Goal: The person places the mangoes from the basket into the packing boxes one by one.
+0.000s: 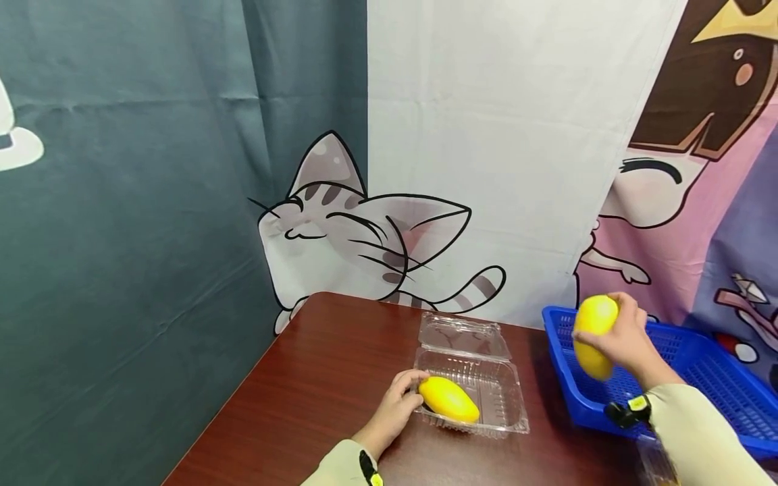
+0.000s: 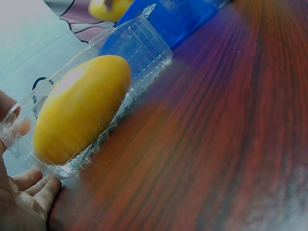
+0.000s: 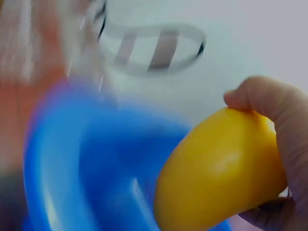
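A clear plastic clamshell container [image 1: 495, 395] lies with its lid folded back on the table, and one yellow mango [image 1: 448, 399] rests in its left side. My left hand [image 1: 396, 408] grips the container's left edge, its fingers on both sides of the plastic wall beside that fruit. Over the left end of a blue basket [image 1: 562, 378], my right hand [image 1: 623, 337] holds a second yellow mango [image 1: 594, 337] up in the air. In the right wrist view the thumb and fingers clasp this mango [image 3: 221, 173], while the basket below is blurred.
The reddish-brown wooden table [image 1: 316, 378] meets a printed curtain [image 1: 462, 135] with a cartoon cat at its back edge. Part of another clear plastic container [image 1: 656, 462] shows beside the right sleeve, at the bottom of the head view.
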Tool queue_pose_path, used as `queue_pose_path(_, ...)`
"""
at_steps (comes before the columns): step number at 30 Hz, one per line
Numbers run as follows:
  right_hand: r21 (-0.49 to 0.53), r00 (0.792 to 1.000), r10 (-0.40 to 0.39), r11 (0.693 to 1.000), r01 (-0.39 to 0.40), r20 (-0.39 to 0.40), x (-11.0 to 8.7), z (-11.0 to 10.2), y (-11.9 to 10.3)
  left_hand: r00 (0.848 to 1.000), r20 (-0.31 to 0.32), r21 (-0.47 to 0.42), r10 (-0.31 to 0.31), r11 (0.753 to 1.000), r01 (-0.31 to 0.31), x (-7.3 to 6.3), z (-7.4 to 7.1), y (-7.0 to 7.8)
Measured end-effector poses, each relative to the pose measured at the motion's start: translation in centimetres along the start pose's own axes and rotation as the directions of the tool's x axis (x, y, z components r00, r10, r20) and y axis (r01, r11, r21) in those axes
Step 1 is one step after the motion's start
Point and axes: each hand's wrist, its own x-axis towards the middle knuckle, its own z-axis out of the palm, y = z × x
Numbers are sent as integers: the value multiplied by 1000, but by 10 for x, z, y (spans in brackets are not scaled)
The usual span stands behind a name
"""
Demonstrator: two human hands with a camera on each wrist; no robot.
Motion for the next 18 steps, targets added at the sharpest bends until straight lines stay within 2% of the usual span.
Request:
queue_pose_path(4,160,996,90,983,-84,-28,1,3,-42,1000,0,4,7,1000,-7,0,0,0)
queue_pose_path(9,333,975,210,927,-174,-74,-2,16,-85,1000,7,-5,7,1000,-7,3,-1,-1)
queue_pose_path(14,405,952,296,882,-242,-77,-14,45,-112,1000,18,-18,-1,1000,1,1,-1,-2)
queue_pose_path(18,428,947,318,863,-268,-49,-29,75,-120,1000,16,-13,7,1000,-7,-1,-1,-2)
